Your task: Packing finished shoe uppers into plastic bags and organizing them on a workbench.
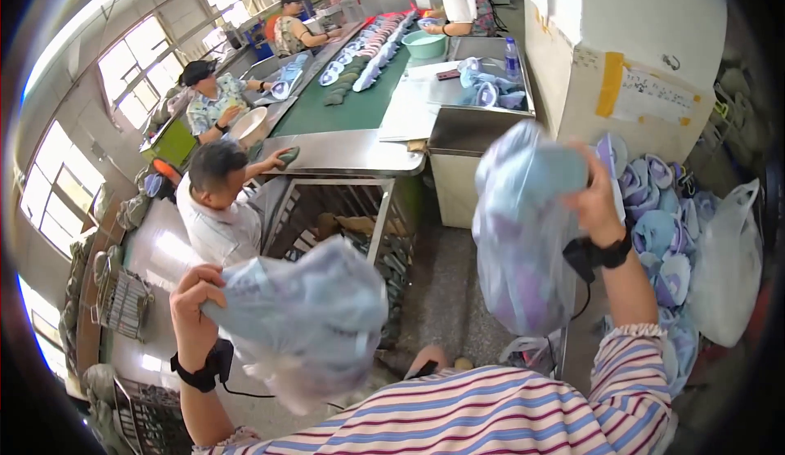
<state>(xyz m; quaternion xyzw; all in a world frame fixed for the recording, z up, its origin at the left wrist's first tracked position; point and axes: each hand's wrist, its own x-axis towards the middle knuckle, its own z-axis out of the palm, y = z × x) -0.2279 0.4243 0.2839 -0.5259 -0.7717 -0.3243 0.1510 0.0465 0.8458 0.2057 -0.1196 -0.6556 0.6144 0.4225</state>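
Bag one point(315, 312), nearside of the crate point(383, 218): left fingers point(202, 278) gripping its upper corner. Bag two point(522, 234), right of the crate: right fingers point(582, 200) gripping its upper side, presumably so both hang.

Factory workshop: conveyor belt point(347, 120), apparently.

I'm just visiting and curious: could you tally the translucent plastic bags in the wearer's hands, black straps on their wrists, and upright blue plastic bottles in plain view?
Translucent plastic bags: 2 (left bag in left hand; right bag in right hand)
Black wrist straps: 2 (left strap, right strap)
Upright blue plastic bottle: 1
Total: 5
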